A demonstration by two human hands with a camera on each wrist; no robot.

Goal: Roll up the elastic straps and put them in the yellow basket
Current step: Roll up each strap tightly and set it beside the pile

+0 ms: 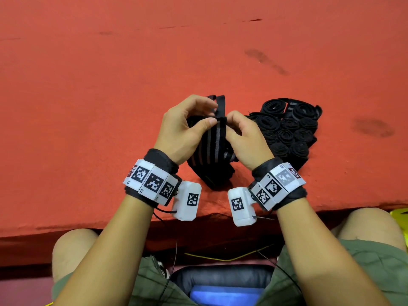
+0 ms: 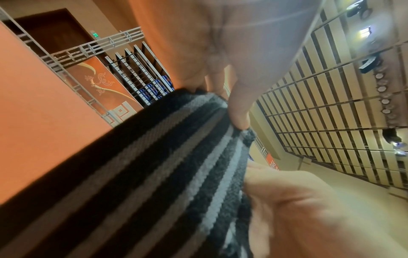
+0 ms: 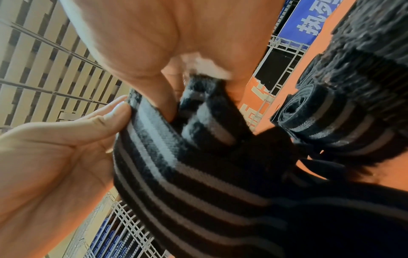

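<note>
A black elastic strap with grey stripes (image 1: 210, 146) hangs between both hands above the red table (image 1: 110, 96). My left hand (image 1: 187, 129) pinches its upper end between thumb and fingers. My right hand (image 1: 242, 133) pinches the same end from the right. In the left wrist view the striped strap (image 2: 154, 174) runs up to the thumb (image 2: 239, 111). The right wrist view shows the strap (image 3: 187, 174) folded over at its top under the fingers (image 3: 154, 97). A heap of several rolled black straps (image 1: 289, 131) lies just right of my right hand. The yellow basket (image 1: 400, 214) peeks in at the right edge, below the table.
The table's near edge (image 1: 198, 219) runs just under my wrists. My knees and green shorts (image 1: 353, 272) are below it, with a dark seat (image 1: 220, 277) and thin cables between them. One rolled strap (image 3: 309, 113) shows close in the right wrist view.
</note>
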